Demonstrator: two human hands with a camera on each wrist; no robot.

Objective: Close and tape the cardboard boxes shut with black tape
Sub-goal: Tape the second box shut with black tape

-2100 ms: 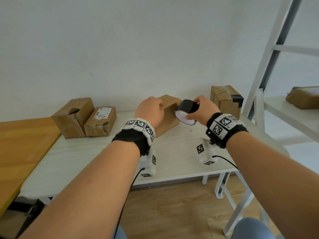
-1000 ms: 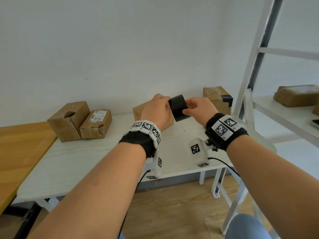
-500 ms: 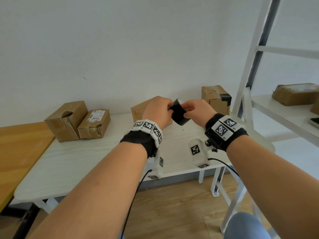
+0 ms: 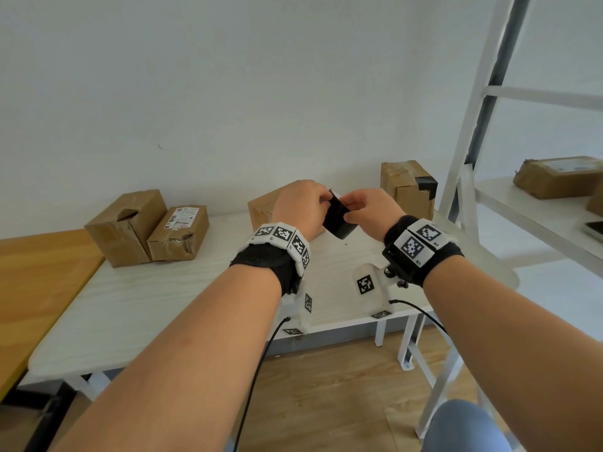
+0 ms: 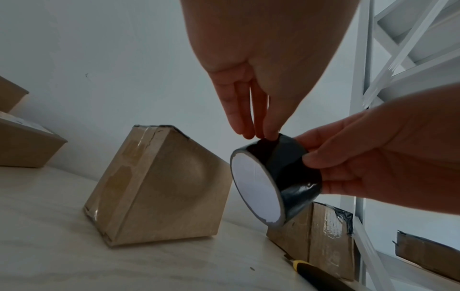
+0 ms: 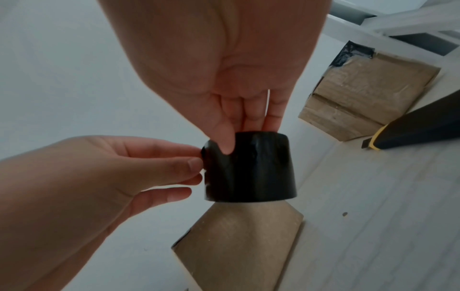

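Both hands hold a black tape roll (image 4: 337,221) in the air above the white table (image 4: 163,305). My right hand (image 4: 354,208) grips the roll (image 6: 248,171) with the thumb on its outer band and the fingers behind. The fingertips of my left hand (image 4: 324,200) pinch at the roll's edge (image 5: 267,140). Its white core face (image 5: 254,187) points toward the left wrist camera. Just behind the hands stands a closed cardboard box (image 5: 159,187) with dark tape along its top edge. Another box (image 4: 408,190), patched with black tape, sits further right.
Two more cardboard boxes (image 4: 127,226) (image 4: 179,231) stand at the table's back left. A yellow and black utility knife (image 5: 318,273) lies on the table near the right box. A white shelf unit (image 4: 473,109) on the right holds a further box (image 4: 554,177). A wooden table (image 4: 32,288) adjoins on the left.
My left hand left the box behind and came to the roll. The right hand lifted and turned the roll, so both hands now hold it in front of the box.
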